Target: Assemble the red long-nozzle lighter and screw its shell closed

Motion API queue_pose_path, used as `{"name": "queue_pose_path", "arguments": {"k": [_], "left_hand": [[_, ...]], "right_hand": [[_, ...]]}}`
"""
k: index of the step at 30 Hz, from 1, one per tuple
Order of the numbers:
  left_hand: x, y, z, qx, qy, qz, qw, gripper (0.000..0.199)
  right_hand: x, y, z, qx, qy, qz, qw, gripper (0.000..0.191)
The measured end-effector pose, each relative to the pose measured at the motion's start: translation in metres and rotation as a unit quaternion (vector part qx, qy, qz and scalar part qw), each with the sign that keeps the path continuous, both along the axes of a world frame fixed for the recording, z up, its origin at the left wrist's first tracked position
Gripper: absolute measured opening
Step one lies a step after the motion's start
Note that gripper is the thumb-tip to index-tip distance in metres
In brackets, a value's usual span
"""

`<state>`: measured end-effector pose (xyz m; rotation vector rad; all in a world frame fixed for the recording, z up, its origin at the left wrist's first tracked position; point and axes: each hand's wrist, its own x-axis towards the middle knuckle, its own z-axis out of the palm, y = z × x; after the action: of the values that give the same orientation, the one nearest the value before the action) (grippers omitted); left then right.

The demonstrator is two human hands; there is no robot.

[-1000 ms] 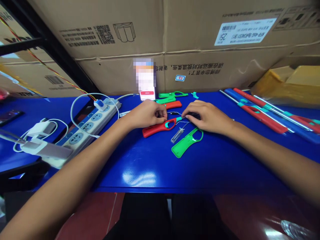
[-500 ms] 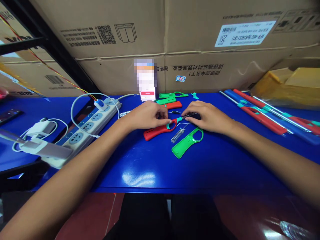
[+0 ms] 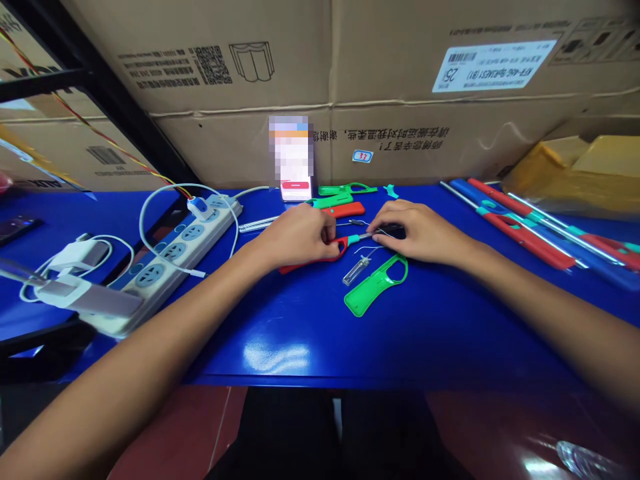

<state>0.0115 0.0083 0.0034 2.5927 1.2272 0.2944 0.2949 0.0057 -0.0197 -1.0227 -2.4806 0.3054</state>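
My left hand (image 3: 303, 235) is closed round a red utility lighter (image 3: 345, 247), covering much of its handle; the trigger loop and teal collar show to its right. My right hand (image 3: 413, 230) pinches at the lighter's metal tube, just beyond the collar. A dark part (image 3: 395, 231) lies under that palm, too shaded to name, and a thin wire runs by the fingertips. Just in front are a clear fuel tank (image 3: 357, 270) with a bent wire and a green lighter shell half (image 3: 376, 287). Behind the hands lie an orange-red handle piece (image 3: 347, 211) and green shell pieces (image 3: 345, 191).
A lit phone (image 3: 295, 190) leans on the cardboard box (image 3: 240, 147). On the left, a white power strip (image 3: 193, 233) carries plugs and cables. Several red and blue lighters (image 3: 530, 233) lie at the right. A small teal part (image 3: 391, 192) lies near the box.
My left hand has shifted slightly down over the red lighter and now covers more of its handle and loop. My right hand stays almost in place by the tube.
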Motion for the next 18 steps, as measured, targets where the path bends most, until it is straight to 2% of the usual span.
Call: {"name": "queue_pose_path", "arguments": {"k": [7,13,16,18], "left_hand": [[-0.025,0.008,0.029,-0.068,-0.048,-0.010,0.996,0.010],[-0.056,0.020,0.053,-0.109,-0.012,-0.004,0.994,0.012],[-0.065,0.024,0.058,-0.112,-0.016,-0.008,0.994,0.020],[-0.063,0.026,0.055,-0.106,-0.023,-0.013,0.994,0.022]], "right_hand": [[0.004,0.004,0.001,-0.010,0.007,-0.023,1.000,0.016],[0.006,0.007,0.000,0.004,-0.012,-0.031,0.999,0.017],[0.006,0.007,-0.001,-0.003,-0.004,-0.032,0.999,0.016],[0.006,0.008,-0.002,-0.023,0.022,-0.039,0.999,0.018]]}}
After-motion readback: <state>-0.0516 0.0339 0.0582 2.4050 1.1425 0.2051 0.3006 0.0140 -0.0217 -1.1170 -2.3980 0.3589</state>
